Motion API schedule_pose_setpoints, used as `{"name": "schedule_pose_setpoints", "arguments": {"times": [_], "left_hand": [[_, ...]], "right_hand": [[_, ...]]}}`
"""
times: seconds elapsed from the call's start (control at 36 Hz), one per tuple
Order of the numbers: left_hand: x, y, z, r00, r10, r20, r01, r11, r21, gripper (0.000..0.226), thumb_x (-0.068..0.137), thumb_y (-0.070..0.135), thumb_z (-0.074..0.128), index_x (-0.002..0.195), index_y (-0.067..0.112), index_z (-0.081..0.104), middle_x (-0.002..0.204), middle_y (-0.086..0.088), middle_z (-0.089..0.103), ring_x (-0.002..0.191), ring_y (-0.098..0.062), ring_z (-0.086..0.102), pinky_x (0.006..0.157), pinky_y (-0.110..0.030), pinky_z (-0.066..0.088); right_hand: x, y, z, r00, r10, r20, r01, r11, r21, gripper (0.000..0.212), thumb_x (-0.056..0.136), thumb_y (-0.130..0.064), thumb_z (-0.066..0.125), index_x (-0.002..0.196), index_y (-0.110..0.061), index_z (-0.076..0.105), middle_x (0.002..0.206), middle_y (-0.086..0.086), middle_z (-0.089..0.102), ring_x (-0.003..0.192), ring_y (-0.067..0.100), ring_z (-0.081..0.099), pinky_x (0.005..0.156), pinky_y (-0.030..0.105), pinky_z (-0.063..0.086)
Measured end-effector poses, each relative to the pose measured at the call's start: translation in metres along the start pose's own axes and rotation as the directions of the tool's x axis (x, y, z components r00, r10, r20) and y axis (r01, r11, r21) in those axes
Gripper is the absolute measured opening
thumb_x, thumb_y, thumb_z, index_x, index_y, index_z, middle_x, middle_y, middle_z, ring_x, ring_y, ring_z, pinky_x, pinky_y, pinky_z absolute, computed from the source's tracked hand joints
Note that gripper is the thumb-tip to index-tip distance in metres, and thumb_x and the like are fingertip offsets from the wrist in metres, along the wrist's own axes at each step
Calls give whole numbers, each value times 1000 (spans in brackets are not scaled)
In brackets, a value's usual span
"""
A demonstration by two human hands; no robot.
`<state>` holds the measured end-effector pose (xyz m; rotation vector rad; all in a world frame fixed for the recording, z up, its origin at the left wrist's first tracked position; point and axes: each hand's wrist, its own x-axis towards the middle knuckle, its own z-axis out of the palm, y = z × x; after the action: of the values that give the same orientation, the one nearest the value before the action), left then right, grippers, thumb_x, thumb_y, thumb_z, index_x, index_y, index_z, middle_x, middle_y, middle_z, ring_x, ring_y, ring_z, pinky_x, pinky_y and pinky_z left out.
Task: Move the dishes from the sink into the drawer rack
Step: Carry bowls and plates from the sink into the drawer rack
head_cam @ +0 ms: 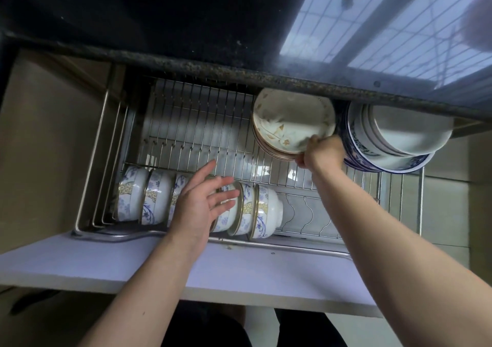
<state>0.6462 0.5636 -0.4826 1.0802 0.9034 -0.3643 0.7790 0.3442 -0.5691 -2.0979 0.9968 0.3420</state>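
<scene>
The right hand (320, 152) pinches a plate (292, 119) at two o'clock in the drawer rack (197, 123), standing it up to dry. The left hand (202, 200) hovers open above the bowls (149, 197).

Dark speckled stone countertop (239, 75) along top, reflecting barred window (386, 21) with daylight. Beige cabinet wall (53, 133) at left. Pale drawer front (186, 266) below. Dim lighting overall.
</scene>
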Motion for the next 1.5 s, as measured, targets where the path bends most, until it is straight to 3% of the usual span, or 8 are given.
{"name": "schedule_pose_setpoints", "arguments": {"times": [0.31, 0.47, 0.64, 0.83, 0.94, 1.17, 1.28, 1.5], "left_hand": [[3, -2, 0, 1000, -12, 21, 12, 1000, -11, 36, 100, 10, 50, 134, 19, 61, 109, -13, 76, 92, -29, 74, 86, -41, 56], [0, -1, 2, 999, -30, 36, 31, 1000, -5, 33, 100, 7, 49, 126, 18, 66, 110, -15, 74, 88, -29, 73, 85, -41, 57], [-1, -2, 4, 1000, -2, 17, 1, 998, 62, 30, 102, 7, 49, 123, 19, 68, 106, -12, 76, 88, -28, 73, 83, -39, 58], [-12, 8, 9, 999, 27, -28, -18, 957, 288, 26, 102, 6, 52, 121, 16, 68, 109, -10, 75, 93, -26, 73, 86, -38, 60], [-38, 34, 26, 997, 74, -3, -56, 772, 634, 25, 104, 11, 51, 122, 17, 67, 111, -3, 70, 98, -26, 69, 95, -47, 58], [-124, 100, 133, 948, -21, 318, -291, 352, 890, 19, 99, 22, 54, 111, 28, 67, 98, 5, 71, 79, -15, 68, 82, -36, 57], [-177, 128, 230, 855, 9, 518, -516, 112, 850, 20, 86, 35, 59, 102, 32, 69, 94, 7, 73, 79, -16, 69, 75, -35, 56], [-333, 74, 440, 574, 49, 817, -815, -59, 576, 24, 78, 44, 52, 96, 37, 66, 106, 3, 75, 91, -18, 72, 86, -39, 56]], "right_hand": [[14, 12, 11, 995, 61, -79, -70, 990, -120, 56, 77, -47, 35, 115, -10, 53, 98, 19, 74, 88, 40, 75, 78, 56, 61], [-16, -6, -10, 998, 63, 32, -45, 918, -395, 58, 103, -49, 32, 112, -5, 68, 105, 17, 75, 100, 33, 72, 81, 35, 51], [-19, -12, -13, 994, 109, 16, -90, 882, -463, 57, 105, -49, 37, 129, -3, 61, 129, 19, 66, 119, 36, 64, 95, 37, 48], [-43, -15, -36, 976, 157, 154, -118, 965, -235, 61, 92, -59, 36, 106, -7, 65, 83, 11, 72, 77, 33, 74, 81, 47, 63], [-91, -24, -90, 916, 216, 339, -168, 972, -165, 26, 100, -16, 49, 82, 0, 59, 68, 14, 63, 57, 28, 66, 63, 42, 62], [-145, -18, -244, 893, 71, 444, -115, 991, 72, 17, 103, -15, 50, 89, -6, 55, 73, 16, 63, 57, 25, 63, 47, 24, 51], [-150, -12, -357, 960, -50, 277, -2, 983, 186, 26, 101, -16, 51, 76, -10, 53, 69, 14, 63, 63, 30, 65, 59, 33, 53], [-190, 80, -603, 979, -168, -114, 191, 955, 226, 31, 102, -23, 56, 74, -11, 58, 66, 10, 68, 56, 20, 65, 58, 29, 52]]}}
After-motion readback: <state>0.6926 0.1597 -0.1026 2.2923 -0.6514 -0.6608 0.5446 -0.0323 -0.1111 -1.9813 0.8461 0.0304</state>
